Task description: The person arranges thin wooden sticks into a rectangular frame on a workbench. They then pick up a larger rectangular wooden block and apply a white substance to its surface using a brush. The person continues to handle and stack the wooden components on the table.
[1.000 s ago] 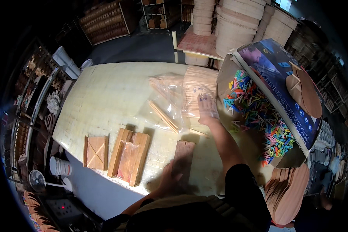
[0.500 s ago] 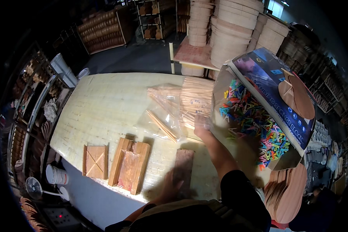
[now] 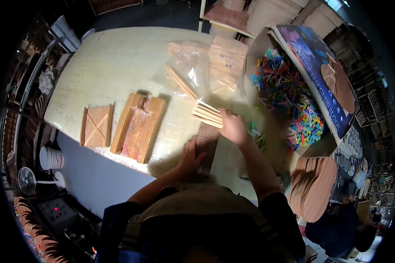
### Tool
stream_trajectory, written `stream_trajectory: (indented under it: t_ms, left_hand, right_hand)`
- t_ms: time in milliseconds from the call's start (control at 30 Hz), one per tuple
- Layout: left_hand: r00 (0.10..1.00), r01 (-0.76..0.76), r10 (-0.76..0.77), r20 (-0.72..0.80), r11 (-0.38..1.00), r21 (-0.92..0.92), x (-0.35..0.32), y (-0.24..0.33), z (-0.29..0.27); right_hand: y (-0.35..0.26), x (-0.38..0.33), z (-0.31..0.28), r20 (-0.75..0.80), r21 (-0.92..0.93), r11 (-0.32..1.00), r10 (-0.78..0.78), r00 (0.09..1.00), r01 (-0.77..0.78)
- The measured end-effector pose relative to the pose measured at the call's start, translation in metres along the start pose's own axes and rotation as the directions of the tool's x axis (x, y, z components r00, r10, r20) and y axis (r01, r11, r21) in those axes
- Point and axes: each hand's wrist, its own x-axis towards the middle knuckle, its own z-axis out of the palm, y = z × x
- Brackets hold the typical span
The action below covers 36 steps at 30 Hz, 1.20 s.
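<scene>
My right hand (image 3: 233, 126) is closed round a bunch of thin pale wooden strips (image 3: 206, 114), their free ends pointing left above the table. Below them a dark reddish-brown board (image 3: 209, 142) lies partly in shadow. My left hand (image 3: 189, 158) is at its left edge, fingers stretched out and thumb apart, with nothing in its grasp. Farther up are a thick bundle of similar strips (image 3: 226, 59) and a clear plastic bag (image 3: 191, 65). A few loose sticks (image 3: 181, 82) lie on the bag.
To the left stand a grooved wooden block (image 3: 138, 127) and a square wooden piece with crossed strips (image 3: 97, 126). At right, an open cardboard box (image 3: 309, 79) holds many coloured clips (image 3: 305, 129). Stacked guitar-shaped wooden plates (image 3: 314, 186) lie near the table's right side.
My right hand has come away from the bundle toward me, now carrying several strips. My left hand remains by the brown board. The view has tilted downward.
</scene>
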Motion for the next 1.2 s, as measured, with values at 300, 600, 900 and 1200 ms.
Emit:
stream_trajectory:
  t_ms: [300,600,900,1200]
  left_hand:
    - [0.997,0.024,-0.021,0.068,0.999,-0.045,-0.017,0.002,0.002]
    - [0.970,0.215,-0.227,-0.082,0.967,-0.134,-0.036,0.014,-0.021]
    - [0.886,-0.433,0.463,-0.034,0.851,0.298,0.009,0.045,-0.023]
    - [0.890,-0.448,0.456,-0.019,0.880,0.158,0.016,0.023,-0.013]
  right_hand:
    - [-0.017,-0.052,-0.013,-0.211,0.039,0.999,0.014,0.977,-0.006]
    - [-0.014,-0.162,0.078,0.485,0.869,-0.285,0.652,0.583,-0.404]
    - [-0.023,-0.145,0.096,0.367,0.923,-0.305,0.511,0.778,-0.235]
    - [-0.007,-0.120,0.088,0.435,0.883,-0.432,0.602,0.670,-0.186]
